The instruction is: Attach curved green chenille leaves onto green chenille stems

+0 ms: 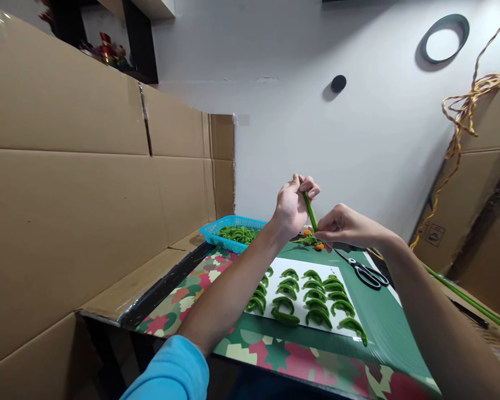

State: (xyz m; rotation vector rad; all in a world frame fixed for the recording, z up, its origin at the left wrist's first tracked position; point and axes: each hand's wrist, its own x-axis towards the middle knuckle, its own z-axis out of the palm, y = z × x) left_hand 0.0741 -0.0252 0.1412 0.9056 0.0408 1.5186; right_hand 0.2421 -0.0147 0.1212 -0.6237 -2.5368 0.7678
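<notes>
My left hand (292, 204) is raised above the table, fingers closed round the upper end of a short green fuzzy stem (310, 211). My right hand (342, 225) pinches the lower end of the same stem. Below them a white sheet (294, 265) holds several curved green fuzzy pieces (312, 300) laid in rows. A small cluster of green and orange bits (312, 240) lies just behind the sheet.
A blue basket (216, 226) of green pieces stands at the back left of the table. Black-handled scissors (364, 271) lie to the right on the green mat (383, 328). Cardboard walls (87, 183) rise on the left and right; long green rods (470, 303) lie at right.
</notes>
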